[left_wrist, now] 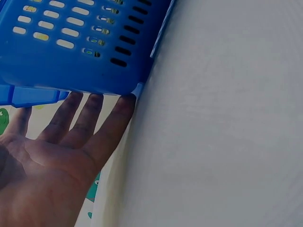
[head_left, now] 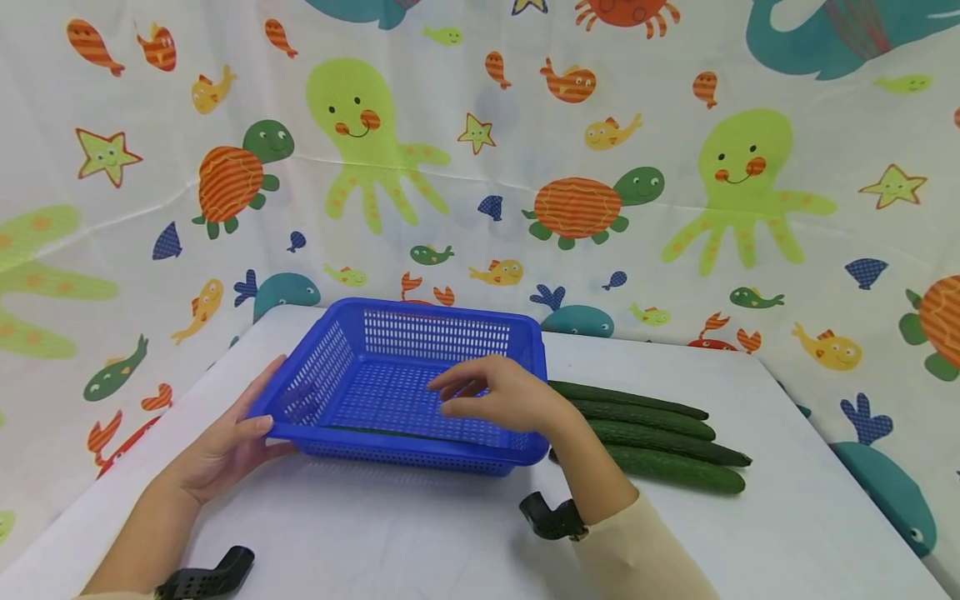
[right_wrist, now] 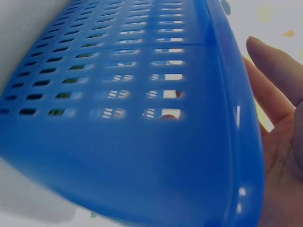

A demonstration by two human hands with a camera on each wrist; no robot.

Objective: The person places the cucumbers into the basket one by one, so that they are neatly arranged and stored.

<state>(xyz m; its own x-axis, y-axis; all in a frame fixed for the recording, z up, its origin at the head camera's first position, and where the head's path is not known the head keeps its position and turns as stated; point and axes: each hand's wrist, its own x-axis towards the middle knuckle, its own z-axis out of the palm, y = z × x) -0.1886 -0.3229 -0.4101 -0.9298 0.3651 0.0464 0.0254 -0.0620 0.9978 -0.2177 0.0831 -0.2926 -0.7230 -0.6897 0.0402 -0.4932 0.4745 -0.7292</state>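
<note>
A blue plastic basket with slotted walls stands on the white table. My left hand holds its near left corner, the thumb at the rim and the fingertips along the lower edge, as the left wrist view of the left hand shows. Over the basket's right part hovers my right hand, its fingers loosely bent around nothing. Inside, a thin dark green strip of a cucumber shows behind the near wall, which hides most of it. Green also appears through the slots in the right wrist view.
To the right of the basket, several long dark green cucumbers lie side by side on the white table. A white cloth printed with sea animals hangs behind the table.
</note>
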